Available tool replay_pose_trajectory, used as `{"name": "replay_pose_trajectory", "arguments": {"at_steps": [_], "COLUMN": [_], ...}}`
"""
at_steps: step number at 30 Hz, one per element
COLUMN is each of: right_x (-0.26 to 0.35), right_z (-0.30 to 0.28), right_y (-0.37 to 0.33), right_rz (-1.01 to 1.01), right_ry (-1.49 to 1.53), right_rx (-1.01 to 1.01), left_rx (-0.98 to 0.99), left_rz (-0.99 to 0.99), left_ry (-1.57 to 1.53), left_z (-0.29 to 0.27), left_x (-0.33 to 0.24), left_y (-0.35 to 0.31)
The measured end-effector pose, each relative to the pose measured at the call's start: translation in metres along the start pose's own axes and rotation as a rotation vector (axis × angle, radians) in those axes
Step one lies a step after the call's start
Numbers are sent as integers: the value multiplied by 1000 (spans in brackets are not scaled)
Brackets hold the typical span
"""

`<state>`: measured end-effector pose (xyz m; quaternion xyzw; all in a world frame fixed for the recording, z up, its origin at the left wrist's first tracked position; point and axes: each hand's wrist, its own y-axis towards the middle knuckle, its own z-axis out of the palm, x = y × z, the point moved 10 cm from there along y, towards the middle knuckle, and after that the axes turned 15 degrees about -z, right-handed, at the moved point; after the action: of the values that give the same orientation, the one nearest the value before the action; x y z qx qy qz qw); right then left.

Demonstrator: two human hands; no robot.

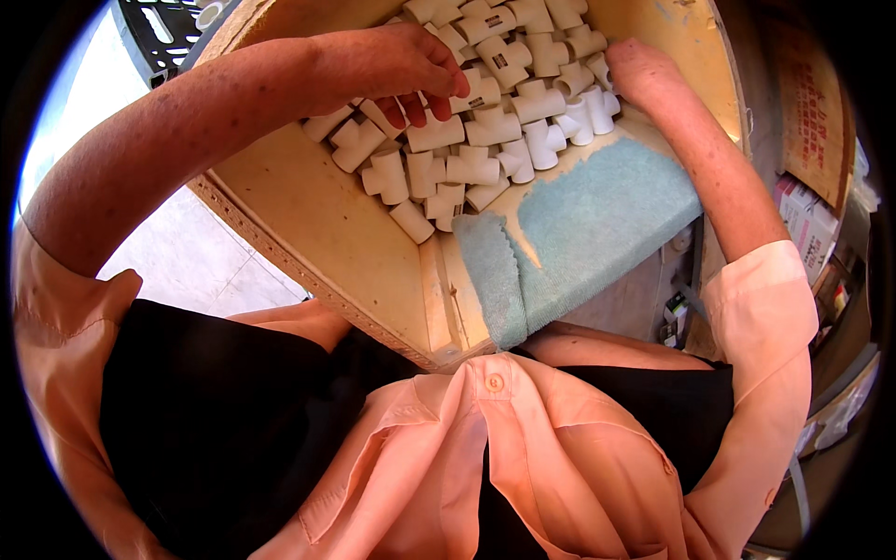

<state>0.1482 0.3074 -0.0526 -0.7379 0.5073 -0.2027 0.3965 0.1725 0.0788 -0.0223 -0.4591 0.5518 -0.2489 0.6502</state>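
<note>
A heap of white plastic T-shaped pipe fittings [473, 165] lies in the far part of a wooden box [313, 205]. My left hand [420, 75] hangs over the left side of the heap, its loosely bent fingers apart and nothing visible between them. At the heap's right edge, my right hand [644, 73] is curled closed beside a fitting. Its fingertips are turned away, so whatever they hold is hidden. A light blue cloth [607, 201] covers the near right part of the box and folds over its front edge.
Close to my lap is the box's near corner, with a raised wooden side [271, 252] on the left. A black slotted plastic crate [161, 33] stands at the far left. Cardboard [810, 121] and a white-and-pink carton [805, 224] are on the right.
</note>
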Motion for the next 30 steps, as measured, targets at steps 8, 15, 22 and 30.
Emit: {"name": "replay_pose_trajectory", "arguments": {"at_steps": [8,15,22,30], "right_x": [5,0,9,6], "right_z": [11,20,18,5], "right_y": [5,15,9,-4], "right_rz": [-194,-227,-126,-99], "right_ry": [47,52,17,-15], "right_rx": [-163,-109,-65,-11], "left_rx": [35,20,27,-75], "left_rz": [-19,-23,-63,-3], "left_ry": [-22,-24,-92,52], "left_z": [2,0,-2,-11], "left_x": [-2,2,7,-3], "left_y": [3,5,5,-4]}}
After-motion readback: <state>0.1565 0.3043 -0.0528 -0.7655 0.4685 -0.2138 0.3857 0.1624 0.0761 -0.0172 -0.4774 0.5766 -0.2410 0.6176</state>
